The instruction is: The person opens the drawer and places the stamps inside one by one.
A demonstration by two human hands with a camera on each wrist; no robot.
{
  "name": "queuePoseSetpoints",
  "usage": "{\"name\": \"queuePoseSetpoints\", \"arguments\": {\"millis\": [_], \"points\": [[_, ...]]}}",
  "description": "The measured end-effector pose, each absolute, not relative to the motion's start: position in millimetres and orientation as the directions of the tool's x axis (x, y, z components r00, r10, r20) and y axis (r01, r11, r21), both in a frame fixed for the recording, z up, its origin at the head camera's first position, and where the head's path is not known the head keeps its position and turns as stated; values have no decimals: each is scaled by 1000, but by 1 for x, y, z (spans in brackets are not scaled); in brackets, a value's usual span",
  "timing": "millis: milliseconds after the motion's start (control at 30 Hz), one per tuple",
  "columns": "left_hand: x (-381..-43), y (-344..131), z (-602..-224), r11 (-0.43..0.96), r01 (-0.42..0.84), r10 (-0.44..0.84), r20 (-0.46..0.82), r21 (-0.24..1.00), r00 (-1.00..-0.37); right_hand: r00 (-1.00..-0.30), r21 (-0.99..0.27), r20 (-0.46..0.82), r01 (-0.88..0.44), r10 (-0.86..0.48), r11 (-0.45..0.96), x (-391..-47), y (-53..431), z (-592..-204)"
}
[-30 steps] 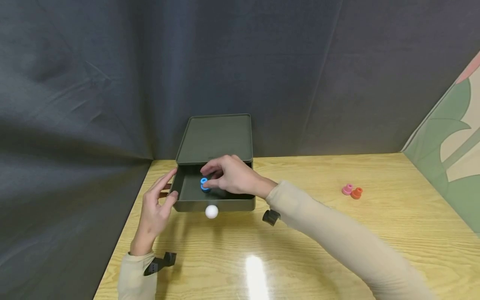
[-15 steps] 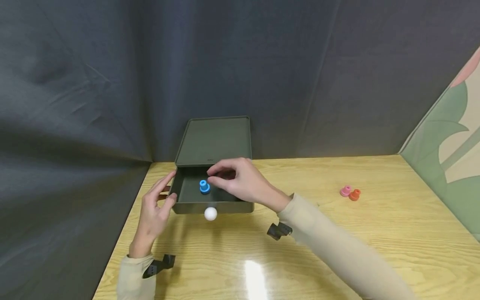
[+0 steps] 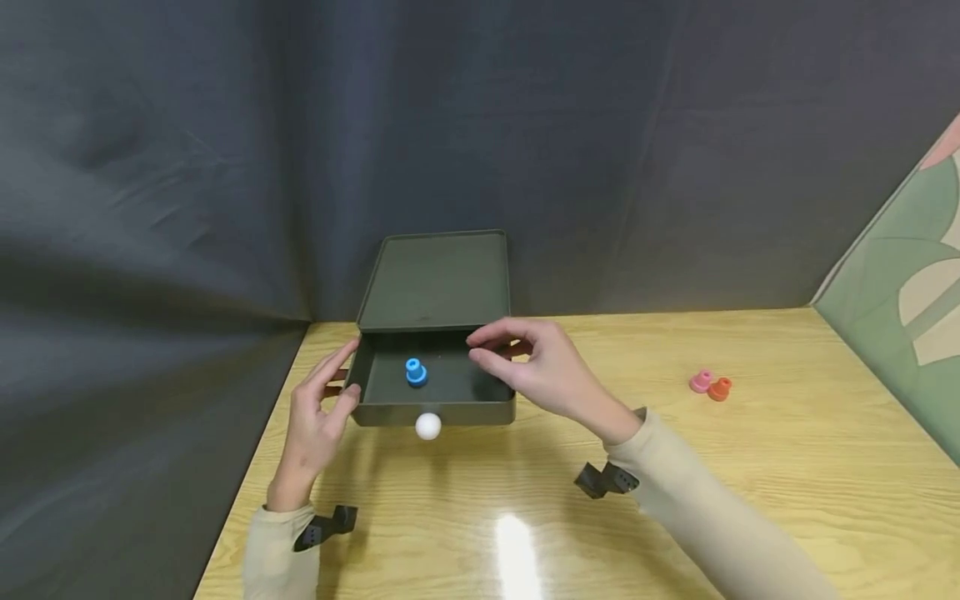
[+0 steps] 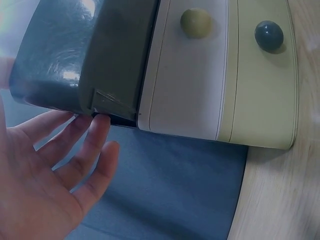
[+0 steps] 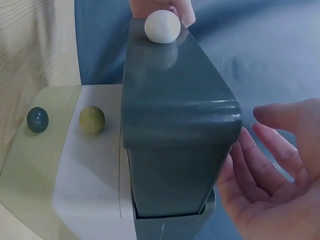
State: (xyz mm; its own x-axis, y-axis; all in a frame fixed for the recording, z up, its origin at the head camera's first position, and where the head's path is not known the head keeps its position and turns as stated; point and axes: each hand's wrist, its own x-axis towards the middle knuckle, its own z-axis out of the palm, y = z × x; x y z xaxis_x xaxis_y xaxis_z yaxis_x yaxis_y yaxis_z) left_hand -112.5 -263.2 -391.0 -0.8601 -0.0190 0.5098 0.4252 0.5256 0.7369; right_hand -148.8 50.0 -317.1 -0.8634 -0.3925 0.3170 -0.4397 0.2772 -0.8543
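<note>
A dark grey-green drawer [image 3: 472, 413] with a white round knob [image 3: 428, 427] stands pulled out of its cabinet. On its floor, left of the middle, a small blue stepped peg [image 3: 416, 373] with a hole in its top stands upright. My left hand [image 3: 315, 429] touches the drawer's left side, fingers extended along it and thumb near the front corner. My right hand [image 3: 543, 367] hovers at the drawer's right side, thumb and fingers apart, holding nothing. In the right wrist view, the right hand's fingers [image 5: 250, 165] are partly behind the drawer's side.
Lower drawers in the cabinet, a white one [image 4: 185, 85] and a pale yellow one [image 4: 265, 95], are closed. A pink peg [image 3: 701, 381] and an orange peg [image 3: 720, 389] sit together on the wooden table [image 3: 637, 367], to the right. Dark curtain [image 3: 600, 167] hangs behind.
My right hand has let go of the blue peg and moved right, away from it. The peg stays on the drawer floor. My left hand keeps its place at the drawer's side.
</note>
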Motion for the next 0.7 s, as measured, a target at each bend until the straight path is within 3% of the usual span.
{"name": "queuePoseSetpoints", "arguments": {"millis": [300,700], "points": [[-110,-266,-392,533,416,-39,512,737,-858,-883,-851,317,-426,-346,308,-149,72,-328],[-106,-267,-391,534,405,-55,508,742,-859,-933,-807,268,-354,-241,472,-154,122,-345]]}}
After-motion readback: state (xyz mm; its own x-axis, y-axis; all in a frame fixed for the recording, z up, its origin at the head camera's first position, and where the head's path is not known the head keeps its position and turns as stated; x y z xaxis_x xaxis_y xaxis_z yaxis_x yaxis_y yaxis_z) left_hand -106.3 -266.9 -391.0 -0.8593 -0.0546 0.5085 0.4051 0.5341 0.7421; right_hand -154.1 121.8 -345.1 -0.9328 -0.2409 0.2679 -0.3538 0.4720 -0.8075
